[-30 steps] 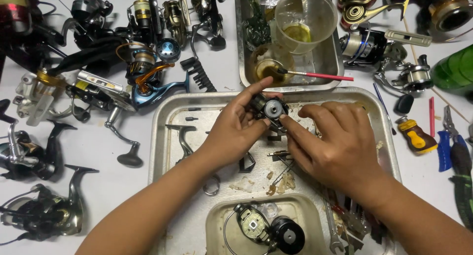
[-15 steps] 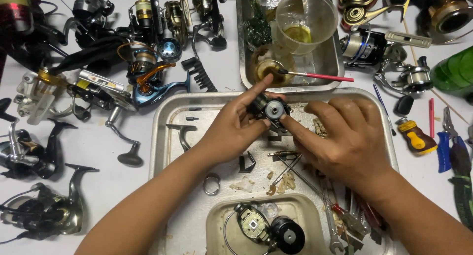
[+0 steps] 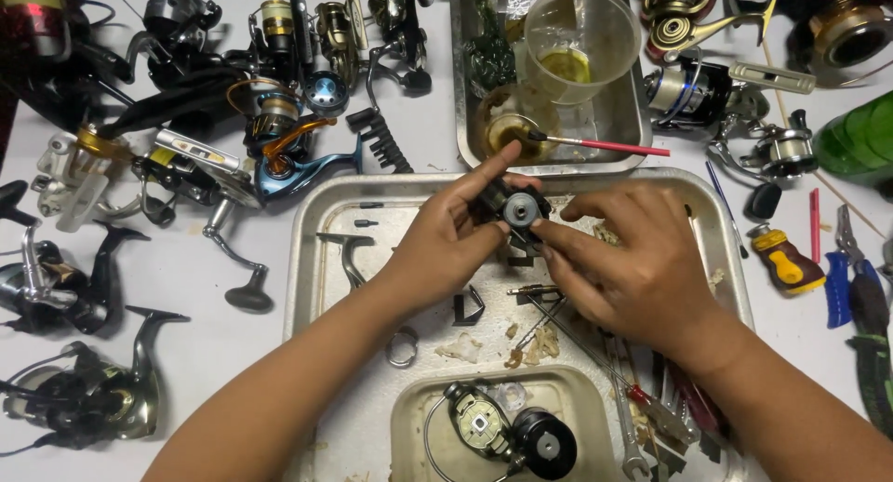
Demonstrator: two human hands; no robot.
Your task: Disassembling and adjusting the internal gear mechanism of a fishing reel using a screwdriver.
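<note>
Both hands met over the upper middle of the large metal tray (image 3: 312,259), and between them sat a small dark reel part with a grey round cap (image 3: 517,208). The left hand (image 3: 451,235) clamped it from the nine o'clock side, thumb reaching over the top and fingers curled beneath. The right hand (image 3: 633,259) closed on it from four o'clock, fingertips pressed to the cap's lower edge.

The tray also held a bent handle arm (image 3: 344,254) at nine o'clock, a loose ring (image 3: 402,347), scraps of crumpled paper (image 3: 535,342) and thin tools (image 3: 642,408) toward five o'clock. At its six o'clock a smaller dish (image 3: 409,417) carried a stripped reel body with its spool (image 3: 507,431). At twelve o'clock, beyond the tray, a second metal tray (image 3: 460,91) held a clear plastic cup (image 3: 581,45) with yellowish liquid and a red-handled brush (image 3: 605,145) resting across a small bowl. Fishing reels (image 3: 186,156) crowded the table to nine o'clock.
</note>
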